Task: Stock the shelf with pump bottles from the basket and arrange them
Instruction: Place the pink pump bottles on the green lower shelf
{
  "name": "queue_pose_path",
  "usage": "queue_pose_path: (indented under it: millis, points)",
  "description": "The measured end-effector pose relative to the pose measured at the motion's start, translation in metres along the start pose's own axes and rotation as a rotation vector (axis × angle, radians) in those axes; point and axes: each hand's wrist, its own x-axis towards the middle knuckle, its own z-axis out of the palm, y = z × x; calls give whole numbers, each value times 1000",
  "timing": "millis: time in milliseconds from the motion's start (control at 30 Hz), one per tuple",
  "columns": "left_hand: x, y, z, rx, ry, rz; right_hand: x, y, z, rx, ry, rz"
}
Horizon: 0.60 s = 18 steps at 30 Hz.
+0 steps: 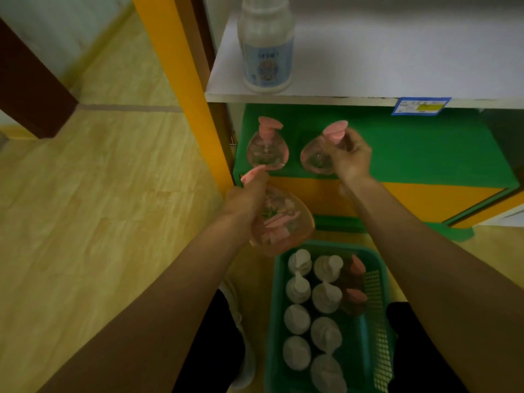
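My left hand (246, 198) grips a pink pump bottle (286, 222) by its neck, held tilted in the air just above the basket and in front of the low green shelf (411, 154). My right hand (350, 156) is closed on a second pink pump bottle (314, 157), which rests on the green shelf. A third pink pump bottle (268, 147) stands upright at the shelf's left end. The teal basket (368, 336) on the floor holds several white pump bottles (297, 287) and two pink ones (354, 296).
A white upper shelf (397, 66) carries a tall white bottle with a blue label (268, 52) and a blue price tag (421, 106) on its edge. An orange upright (181, 89) frames the shelving on the left. Wood floor (99, 208) spreads to the left.
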Motion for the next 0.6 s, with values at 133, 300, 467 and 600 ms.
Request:
queue_pose_path:
  millis: [133,300,467,600]
  points:
    - [-3,-1,0,24,-3,16,5,9,12,-36,-9,17]
    - [1,-2,-2,76,42,23,14,12,22,-64,11,0]
    - [-1,-1,-1,79,23,29,18,10,23,-96,15,-33]
    - [-6,2,5,57,-14,60,15,10,18,-149,-18,-78]
